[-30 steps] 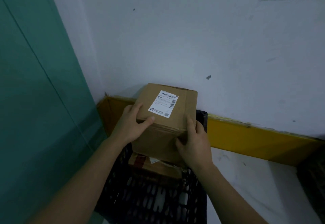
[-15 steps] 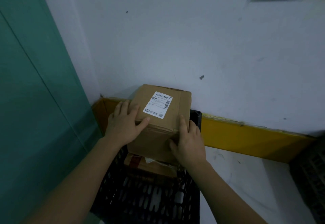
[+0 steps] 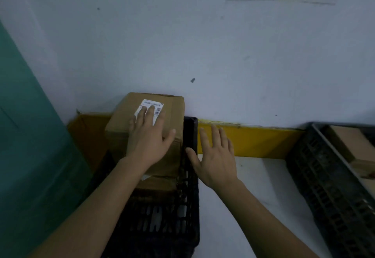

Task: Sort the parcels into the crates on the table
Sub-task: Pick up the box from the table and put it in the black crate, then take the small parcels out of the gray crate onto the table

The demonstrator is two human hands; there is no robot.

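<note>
Right hand [image 3: 216, 157] off labelled parcel [image 3: 174, 109]

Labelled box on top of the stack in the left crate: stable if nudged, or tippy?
The labelled box sits high on another parcel, above the crate rim, so probably tippy. Its faces look flat under the left hand, likely stiff. Weight: can't tell.

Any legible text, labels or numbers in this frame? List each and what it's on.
None legible.
White shipping label on the top cardboard parcel: barcode and print, too blurred to read, partly covered by the left hand.
Nothing printed shows on the crates or wall.
</note>
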